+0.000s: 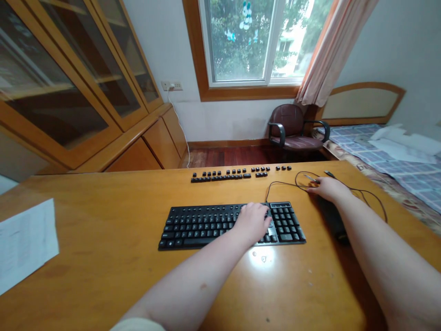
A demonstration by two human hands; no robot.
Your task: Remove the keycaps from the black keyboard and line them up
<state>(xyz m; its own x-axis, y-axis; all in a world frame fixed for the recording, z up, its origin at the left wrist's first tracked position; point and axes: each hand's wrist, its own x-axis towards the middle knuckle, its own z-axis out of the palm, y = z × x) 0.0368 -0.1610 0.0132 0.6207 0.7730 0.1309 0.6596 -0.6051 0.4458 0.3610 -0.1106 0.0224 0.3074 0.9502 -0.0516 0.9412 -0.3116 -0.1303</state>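
Observation:
My left hand [253, 220] rests on the right-hand part of a black keyboard [203, 227], fingers bent over its keys and thumb apart from them. No object shows in it, though its fingertips are partly hidden. At the right of the desk, my right hand [329, 187] has its fingers closed at a small shiny metal tool [311, 178], whose exact kind is too small to tell. A dark pouch-like thing [332, 218] lies under my right forearm. Beyond the keyboard stand rows of loose black keycaps [220, 177]. Pale bare patches show among the keyboard's keys near my left thumb.
A thin black cable [275, 182] loops from the keyboard to the right, near a USB plug [330, 174]. Printed paper [29, 243] lies at the left of the wooden desk [103, 220]. Past the desk are a chair [289, 122], a bed [365, 142] and a cabinet [86, 82].

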